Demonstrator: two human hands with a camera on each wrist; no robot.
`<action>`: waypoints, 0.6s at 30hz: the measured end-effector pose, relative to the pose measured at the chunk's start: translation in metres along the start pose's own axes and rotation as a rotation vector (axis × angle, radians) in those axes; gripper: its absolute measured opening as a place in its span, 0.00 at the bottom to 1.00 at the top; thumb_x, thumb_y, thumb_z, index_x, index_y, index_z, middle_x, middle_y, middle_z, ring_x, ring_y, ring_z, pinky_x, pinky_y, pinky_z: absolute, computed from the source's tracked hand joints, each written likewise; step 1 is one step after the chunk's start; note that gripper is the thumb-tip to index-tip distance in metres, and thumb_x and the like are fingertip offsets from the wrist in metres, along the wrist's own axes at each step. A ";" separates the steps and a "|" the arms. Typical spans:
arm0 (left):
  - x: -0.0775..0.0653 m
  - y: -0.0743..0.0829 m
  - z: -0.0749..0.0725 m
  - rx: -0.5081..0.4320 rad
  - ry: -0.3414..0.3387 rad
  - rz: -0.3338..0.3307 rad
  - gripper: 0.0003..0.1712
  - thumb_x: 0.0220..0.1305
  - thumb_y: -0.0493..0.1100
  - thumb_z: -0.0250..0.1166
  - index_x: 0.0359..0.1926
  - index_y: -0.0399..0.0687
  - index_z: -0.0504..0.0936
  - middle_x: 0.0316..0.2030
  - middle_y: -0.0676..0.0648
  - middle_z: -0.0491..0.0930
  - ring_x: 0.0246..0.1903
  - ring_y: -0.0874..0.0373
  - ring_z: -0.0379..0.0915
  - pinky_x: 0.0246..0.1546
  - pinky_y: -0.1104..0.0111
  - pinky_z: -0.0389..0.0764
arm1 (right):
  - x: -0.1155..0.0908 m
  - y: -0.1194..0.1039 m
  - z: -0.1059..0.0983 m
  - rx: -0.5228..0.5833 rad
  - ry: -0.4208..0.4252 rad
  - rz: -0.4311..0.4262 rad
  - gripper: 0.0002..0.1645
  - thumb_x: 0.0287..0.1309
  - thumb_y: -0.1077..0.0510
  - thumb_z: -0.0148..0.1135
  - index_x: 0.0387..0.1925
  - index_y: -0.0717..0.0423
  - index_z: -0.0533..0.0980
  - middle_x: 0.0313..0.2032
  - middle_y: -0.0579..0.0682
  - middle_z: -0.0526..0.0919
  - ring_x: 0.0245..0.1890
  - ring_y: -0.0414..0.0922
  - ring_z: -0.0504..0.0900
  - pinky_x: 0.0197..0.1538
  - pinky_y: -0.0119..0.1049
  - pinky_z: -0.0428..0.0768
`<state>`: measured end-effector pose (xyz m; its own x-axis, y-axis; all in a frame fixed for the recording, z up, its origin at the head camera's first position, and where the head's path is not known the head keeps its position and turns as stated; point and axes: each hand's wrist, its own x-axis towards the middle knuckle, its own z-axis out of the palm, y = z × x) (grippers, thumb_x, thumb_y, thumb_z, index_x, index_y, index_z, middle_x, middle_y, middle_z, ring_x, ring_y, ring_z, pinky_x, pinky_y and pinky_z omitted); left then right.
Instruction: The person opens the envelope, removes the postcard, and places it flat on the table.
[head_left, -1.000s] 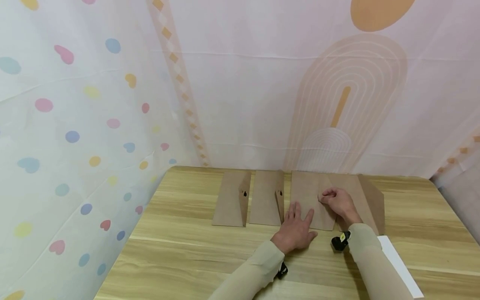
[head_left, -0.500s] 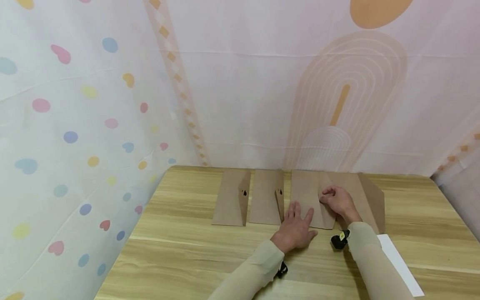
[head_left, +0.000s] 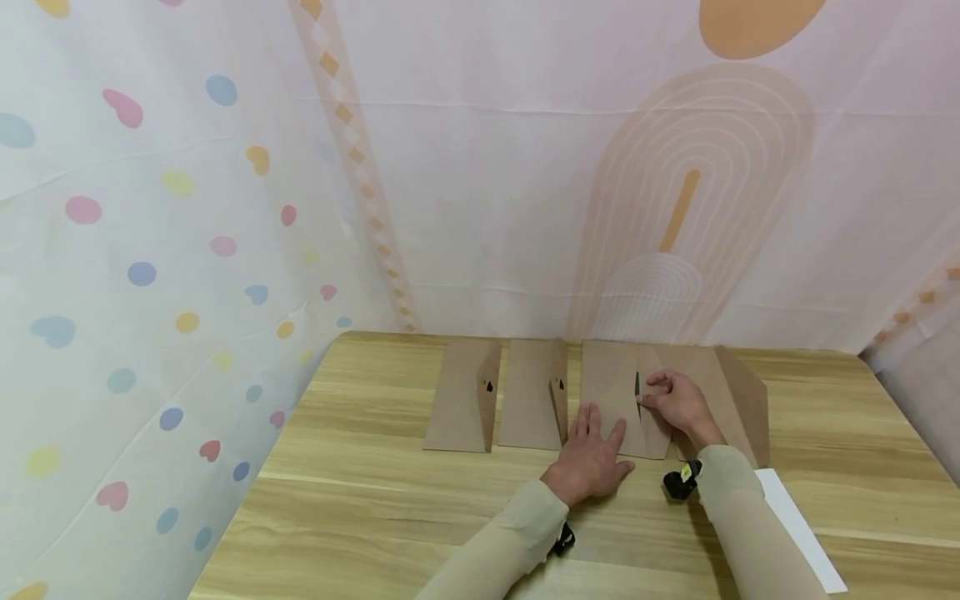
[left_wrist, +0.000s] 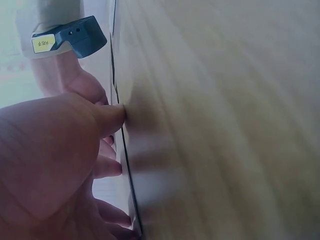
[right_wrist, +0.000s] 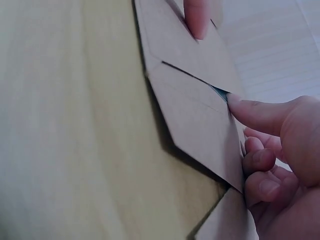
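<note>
Head view: four brown paper pieces lay along the surface's (head_left: 360, 508) far edge. I noted the left hand (head_left: 588, 467) released, fingers spread on the near end of the third paper piece (head_left: 609, 375); the right hand (head_left: 678, 408) pinched that piece beside a dark slit. I could not make out the index finger's contact. The right wrist view gave a teal sliver inside the slit, nature unclear. The fourth paper piece (head_left: 738, 400), toward the far right corner, was partly covered by the right hand and sleeve (head_left: 750, 517); the sleeve also hid much of a white strip (head_left: 802, 533). Two flapped pieces (head_left: 461, 400) lay left, dark-marked. I saw the surface's near edge cut off by the frame.
</note>
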<state>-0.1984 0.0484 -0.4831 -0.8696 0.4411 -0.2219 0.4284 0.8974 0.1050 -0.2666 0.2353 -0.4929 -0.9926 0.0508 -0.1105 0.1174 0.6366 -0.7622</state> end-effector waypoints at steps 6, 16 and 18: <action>0.000 0.000 -0.001 0.019 -0.012 -0.010 0.36 0.73 0.65 0.49 0.77 0.66 0.54 0.77 0.39 0.46 0.77 0.47 0.38 0.73 0.62 0.54 | -0.001 0.001 -0.001 0.016 -0.009 0.006 0.24 0.59 0.57 0.68 0.53 0.65 0.73 0.34 0.52 0.72 0.36 0.50 0.71 0.39 0.39 0.69; -0.001 0.001 0.001 0.087 -0.017 -0.031 0.40 0.72 0.68 0.47 0.78 0.61 0.51 0.77 0.41 0.47 0.77 0.49 0.39 0.73 0.64 0.54 | -0.005 0.000 -0.001 0.023 -0.026 0.007 0.27 0.61 0.56 0.67 0.58 0.65 0.72 0.36 0.54 0.74 0.36 0.50 0.72 0.41 0.40 0.70; 0.000 0.001 0.001 0.093 -0.017 -0.033 0.40 0.72 0.68 0.46 0.78 0.61 0.51 0.77 0.42 0.47 0.77 0.49 0.39 0.73 0.64 0.54 | -0.005 0.000 0.000 0.016 -0.028 0.001 0.27 0.61 0.56 0.66 0.58 0.65 0.72 0.36 0.54 0.75 0.37 0.50 0.73 0.41 0.40 0.70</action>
<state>-0.1972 0.0494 -0.4838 -0.8798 0.4101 -0.2405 0.4209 0.9071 0.0070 -0.2619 0.2349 -0.4920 -0.9912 0.0302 -0.1290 0.1195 0.6241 -0.7722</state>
